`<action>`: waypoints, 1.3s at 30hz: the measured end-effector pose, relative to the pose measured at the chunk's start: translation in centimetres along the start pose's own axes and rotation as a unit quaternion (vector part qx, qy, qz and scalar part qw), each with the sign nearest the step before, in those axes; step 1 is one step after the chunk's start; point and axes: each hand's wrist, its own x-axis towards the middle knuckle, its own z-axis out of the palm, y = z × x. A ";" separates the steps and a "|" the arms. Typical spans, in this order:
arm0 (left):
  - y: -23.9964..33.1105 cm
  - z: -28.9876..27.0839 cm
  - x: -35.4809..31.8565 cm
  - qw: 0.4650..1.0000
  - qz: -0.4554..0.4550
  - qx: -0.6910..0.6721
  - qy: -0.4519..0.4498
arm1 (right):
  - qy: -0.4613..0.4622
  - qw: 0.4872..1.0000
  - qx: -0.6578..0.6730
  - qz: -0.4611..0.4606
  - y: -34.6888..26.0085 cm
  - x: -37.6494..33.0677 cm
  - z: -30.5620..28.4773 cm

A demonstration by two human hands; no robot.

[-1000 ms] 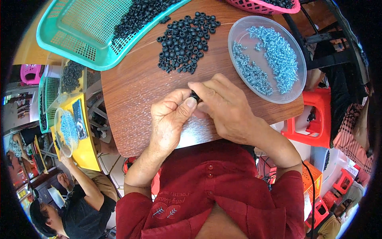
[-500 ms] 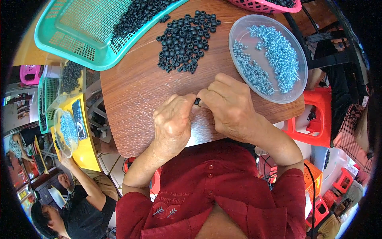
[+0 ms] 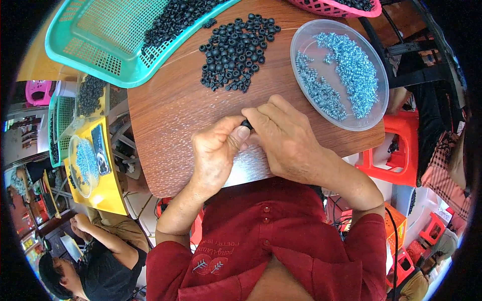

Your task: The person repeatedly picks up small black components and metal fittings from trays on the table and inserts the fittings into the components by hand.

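Over the near part of the brown wooden table, my left hand (image 3: 216, 150) and my right hand (image 3: 286, 135) meet, their fingers pinched together. Between the fingertips shows a small round black part (image 3: 246, 124), gripped from both sides; its lower side is covered by my left thumb. Beyond my hands lies a loose pile of small black rounded parts with holes (image 3: 233, 55). To the right of the pile, a clear round plastic tray (image 3: 317, 70) contains many tiny shiny blue pieces (image 3: 354, 65), too small to make out exactly.
A green mesh basket (image 3: 90, 65) with more black parts stands at the far left, and a pink basket (image 3: 326, 7) at the far right. At left, a person (image 3: 95, 256) sits by a yellow table (image 3: 108, 193). A red stool (image 3: 409, 145) stands to the right.
My left hand has turned, bringing its thumb up onto the black part. My right fingers have shifted slightly left. The person at left has drawn an arm back from the yellow table.
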 end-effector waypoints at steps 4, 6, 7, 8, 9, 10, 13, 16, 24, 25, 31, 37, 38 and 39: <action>-0.4 -0.3 0.4 0.996 -0.022 -0.086 -0.016 | -0.008 0.999 0.019 0.027 0.1 -0.5 0.2; 0.0 -0.3 0.6 0.975 -0.089 -0.199 -0.048 | -0.003 1.000 -0.005 0.016 0.5 -0.8 0.8; -0.1 -0.4 0.7 0.975 -0.089 -0.198 -0.048 | 0.001 1.000 -0.029 0.005 0.6 -0.9 1.0; -0.3 -0.6 0.8 0.972 -0.090 -0.209 -0.053 | 0.002 1.000 -0.029 0.006 0.7 -1.0 1.0; -0.5 -0.7 0.8 0.969 -0.092 -0.221 -0.058 | 0.011 1.000 -0.006 0.018 0.8 -1.1 1.1; -0.5 -0.6 0.7 0.969 -0.093 -0.220 -0.058 | 0.020 0.999 0.017 0.030 0.8 -1.2 1.1; -0.5 -0.3 0.5 0.967 -0.098 -0.233 -0.037 | 0.017 0.999 0.021 0.039 0.9 -1.2 1.2; -0.9 -0.3 0.4 0.967 -0.099 -0.234 -0.022 | 0.020 0.997 0.045 0.052 0.8 -0.9 1.3; -0.3 0.0 0.4 0.934 -0.132 -0.329 -0.043 | 0.044 0.996 0.067 0.028 1.3 -0.8 1.3; -0.4 0.0 0.4 0.934 -0.133 -0.329 -0.043 | 0.044 0.997 0.058 0.018 1.4 -0.8 1.3; -1.2 0.6 0.7 0.950 -0.094 -0.297 -0.001 | 0.060 0.998 0.004 -0.016 1.7 -0.6 1.9; -0.5 1.1 0.6 0.960 -0.089 -0.266 0.022 | 0.047 0.999 0.010 0.007 1.7 -1.0 2.4; -0.6 0.9 0.6 0.964 -0.075 -0.252 0.034 | 0.048 0.999 0.011 0.006 1.6 -1.0 2.4; -0.7 0.8 0.5 0.968 -0.062 -0.239 0.046 | 0.050 0.998 0.034 0.015 1.4 -1.1 2.4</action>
